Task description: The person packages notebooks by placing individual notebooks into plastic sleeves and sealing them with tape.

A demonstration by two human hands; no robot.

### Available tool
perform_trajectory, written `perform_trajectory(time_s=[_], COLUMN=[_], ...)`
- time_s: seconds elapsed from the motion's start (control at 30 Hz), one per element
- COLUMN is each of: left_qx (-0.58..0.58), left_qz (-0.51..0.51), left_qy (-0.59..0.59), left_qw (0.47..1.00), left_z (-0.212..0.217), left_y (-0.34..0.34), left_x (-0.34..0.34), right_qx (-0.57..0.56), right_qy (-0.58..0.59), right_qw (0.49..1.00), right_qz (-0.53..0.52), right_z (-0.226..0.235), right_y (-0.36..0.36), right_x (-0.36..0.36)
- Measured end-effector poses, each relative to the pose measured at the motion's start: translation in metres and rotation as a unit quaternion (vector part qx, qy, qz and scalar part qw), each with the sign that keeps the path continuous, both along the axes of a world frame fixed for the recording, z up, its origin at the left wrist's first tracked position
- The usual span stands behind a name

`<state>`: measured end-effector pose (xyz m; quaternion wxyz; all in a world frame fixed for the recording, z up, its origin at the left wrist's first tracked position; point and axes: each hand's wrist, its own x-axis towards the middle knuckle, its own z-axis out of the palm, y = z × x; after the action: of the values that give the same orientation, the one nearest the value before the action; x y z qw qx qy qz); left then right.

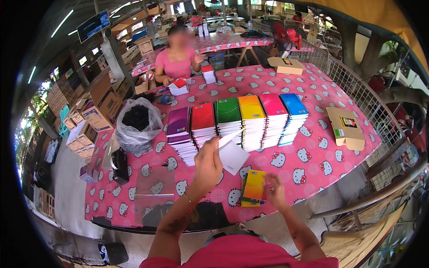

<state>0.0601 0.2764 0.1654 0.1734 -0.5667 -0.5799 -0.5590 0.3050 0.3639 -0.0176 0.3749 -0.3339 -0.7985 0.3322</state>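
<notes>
Right hand (275, 191): our fingers press flat, not clasped, on the small yellow notebook stack (253, 187) at the bench (321, 165) front edge; we judge a nudge could tip it off.
Left hand (208, 164): our grip pinches a white sheet (233, 155), which might crease.
Plastic bag (136, 127): holds dark items.
Flat carton (345, 128): contents unseen.

Pink top, thin bracelet (188, 199), perhaps forearm tattoo

Bright, even daylight from the open sides; soft shadows, fisheye bending and black vignette at the rim, mild blur.
</notes>
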Motion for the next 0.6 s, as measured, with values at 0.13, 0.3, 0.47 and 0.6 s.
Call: perform_trajectory(time_s=[0.13,0.3,0.47,0.6], left_qx=[-0.054,-0.298,-0.107,-0.115], left_qz=[-0.059,-0.096,0.053,0.149], left_qy=[0.152,0.236,0.165,0.242], left_qw=[0.985,0.92,0.979,0.952], left_z=[-0.098,-0.205,-0.077,-0.016], left_y=[-0.015,-0.056,0.033,0.086], left_x=[0.033,0.077,0.024,-0.036], right_qx=[0.075,0.173,0.314,0.226], right_qy=[0.077,0.059,-0.057,-0.246], right_qw=[0.991,0.979,0.939,0.902], right_qz=[-0.079,-0.09,-0.126,-0.272], right_z=[0.06,0.117,0.144,0.14], right_y=[0.045,0.087,0.132,0.184], right_x=[-0.019,-0.047,-0.08,-0.057])
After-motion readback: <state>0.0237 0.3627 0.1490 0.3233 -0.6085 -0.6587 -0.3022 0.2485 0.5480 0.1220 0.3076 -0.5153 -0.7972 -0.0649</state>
